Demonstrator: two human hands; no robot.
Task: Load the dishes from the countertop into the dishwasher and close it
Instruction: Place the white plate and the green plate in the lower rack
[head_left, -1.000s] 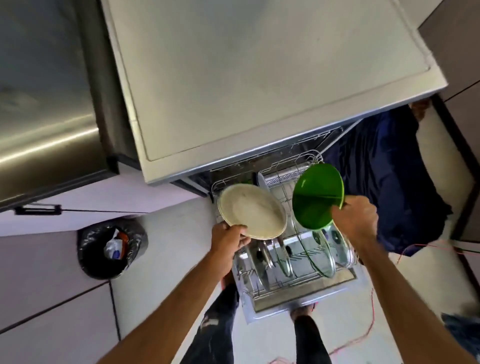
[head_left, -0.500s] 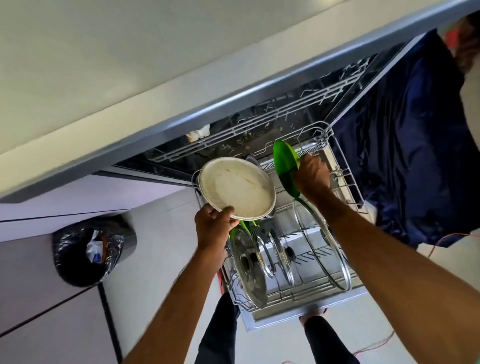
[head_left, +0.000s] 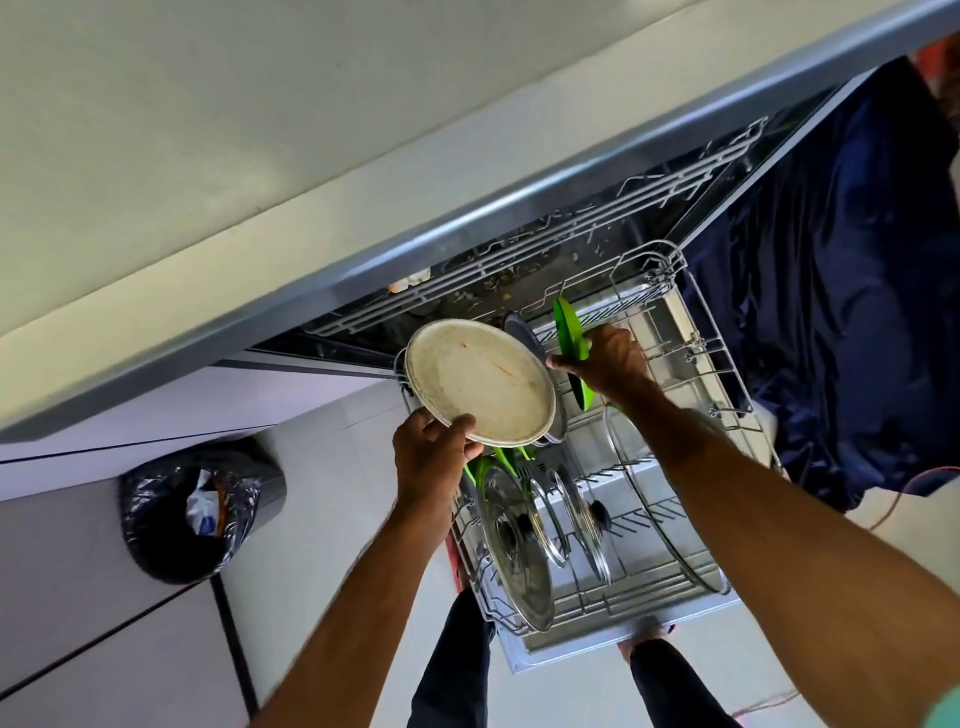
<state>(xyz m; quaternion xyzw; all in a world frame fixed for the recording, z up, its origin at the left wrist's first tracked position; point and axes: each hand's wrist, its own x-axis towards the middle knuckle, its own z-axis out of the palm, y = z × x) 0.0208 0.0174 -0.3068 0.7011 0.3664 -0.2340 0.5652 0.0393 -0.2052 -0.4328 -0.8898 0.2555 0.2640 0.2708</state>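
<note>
Two plates: my right hand (head_left: 608, 364) grips the green plate (head_left: 569, 332) on edge, low at the far end of the rack (head_left: 727, 410); my left hand (head_left: 428, 452) pinches the cream plate (head_left: 480, 382) above its left side.

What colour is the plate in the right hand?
The plate in the right hand is bright green; head view shows it.

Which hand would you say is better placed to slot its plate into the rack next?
Probably the right hand: its green plate stands edge-on, low among the rack wires. The left hand holds the cream plate tilted above it.
</note>
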